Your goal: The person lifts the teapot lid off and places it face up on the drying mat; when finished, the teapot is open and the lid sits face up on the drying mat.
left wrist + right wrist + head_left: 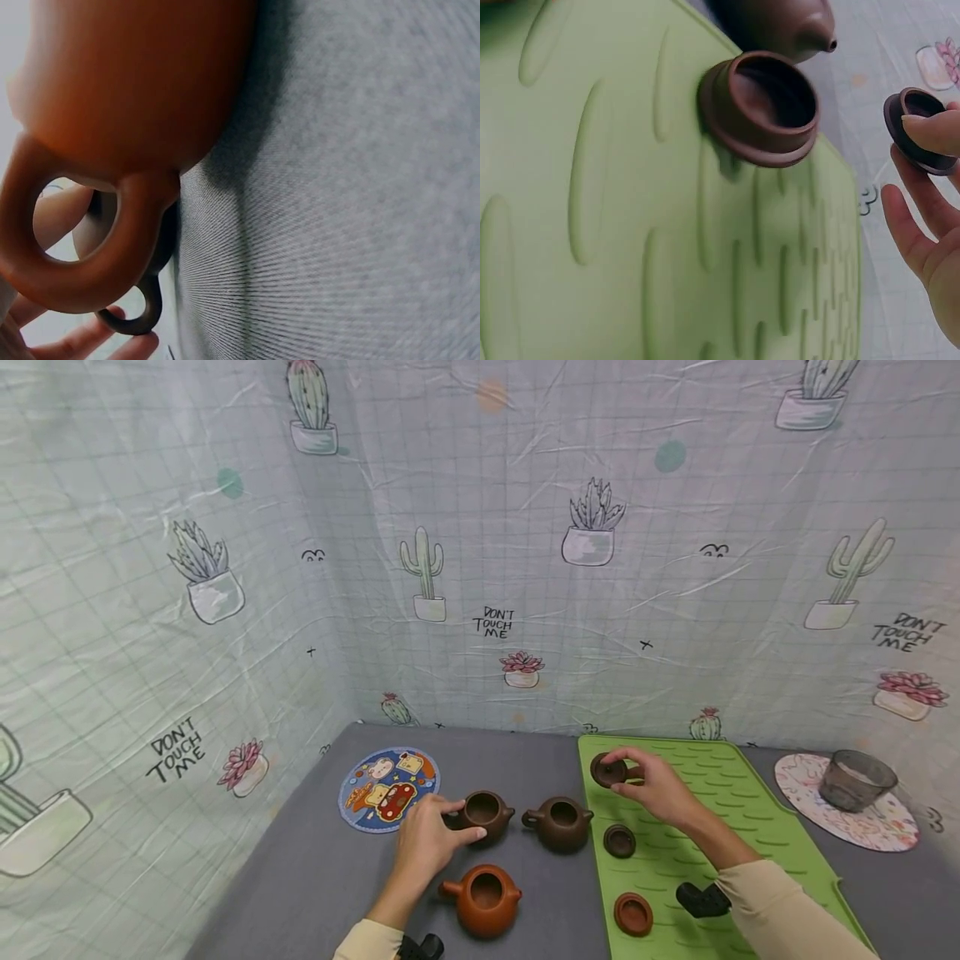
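Both hands are busy with the tea set. Left hand [427, 843] has its fingers curled round the dark brown teapot [483, 814] at the middle of the grey surface [315, 877], holding it by the handle side and steadying it where it stands. Right hand [656, 785] is raised over the far part of the green mat [750, 810], pinching a small dark lid [607, 770] between thumb and fingertips, its hollow underside showing in the right wrist view.

My read: a lid is being matched to an open pot, and the one in the left hand looks the likely mate. Bringing it across would call for turning the lid hollow-side down and setting it square on the rim while the left hand keeps the pot from shifting.

Both forearms reach in from the near edge, the right wrist cocked up, the left lying low.

Around them: a second dark teapot [561, 822] just beside the mat's left edge, an orange teapot [483, 897] nearer the near edge, a brown lid [619, 841] and an orange lid [633, 913] resting on the mat. A cartoon coaster [388, 789] lies toward the far left corner, a glass cup [855, 779] on a round floral mat [885, 831] at the right edge.
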A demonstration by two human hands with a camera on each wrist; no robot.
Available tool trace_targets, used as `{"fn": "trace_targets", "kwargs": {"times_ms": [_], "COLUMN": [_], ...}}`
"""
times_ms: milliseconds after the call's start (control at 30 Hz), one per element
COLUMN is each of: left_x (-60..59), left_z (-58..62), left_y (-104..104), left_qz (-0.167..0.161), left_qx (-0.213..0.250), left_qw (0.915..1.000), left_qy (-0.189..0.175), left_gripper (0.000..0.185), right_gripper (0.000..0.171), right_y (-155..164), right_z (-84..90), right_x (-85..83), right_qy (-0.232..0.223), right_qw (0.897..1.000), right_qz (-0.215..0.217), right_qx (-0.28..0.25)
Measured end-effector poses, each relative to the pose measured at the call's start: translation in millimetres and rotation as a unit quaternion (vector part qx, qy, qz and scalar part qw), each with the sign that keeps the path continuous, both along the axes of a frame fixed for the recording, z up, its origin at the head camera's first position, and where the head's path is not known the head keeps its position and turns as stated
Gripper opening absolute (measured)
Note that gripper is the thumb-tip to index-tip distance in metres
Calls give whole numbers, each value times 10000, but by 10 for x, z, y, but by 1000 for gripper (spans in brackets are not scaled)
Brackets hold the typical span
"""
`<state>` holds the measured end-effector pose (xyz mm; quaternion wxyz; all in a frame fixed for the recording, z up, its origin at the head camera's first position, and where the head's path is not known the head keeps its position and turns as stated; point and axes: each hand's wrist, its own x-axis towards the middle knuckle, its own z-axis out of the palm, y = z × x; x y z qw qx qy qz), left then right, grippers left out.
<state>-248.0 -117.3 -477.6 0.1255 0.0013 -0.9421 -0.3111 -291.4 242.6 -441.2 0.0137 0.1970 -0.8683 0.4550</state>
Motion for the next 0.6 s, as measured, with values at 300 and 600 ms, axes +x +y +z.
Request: {"fn": "trace_targets", "kwargs": {"times_ms": [300,600], "left_x": [-13,-15], "left_z": [6,6], "left_y": [3,-8], "left_qz": [-61,-2], "left_qx": [51,80], "left_qw": [10000,10000], "left_qy": [23,-27], "left_gripper": [55,55], "right_gripper": [36,36], "right_y": [30,34], "right_z": [-205,-343], "right_x": [-38,-89], "right_qy": [-177,-296], "right_qw": [9998,9988], "right_qz": [42,-113], "right_qx": [106,375]}}
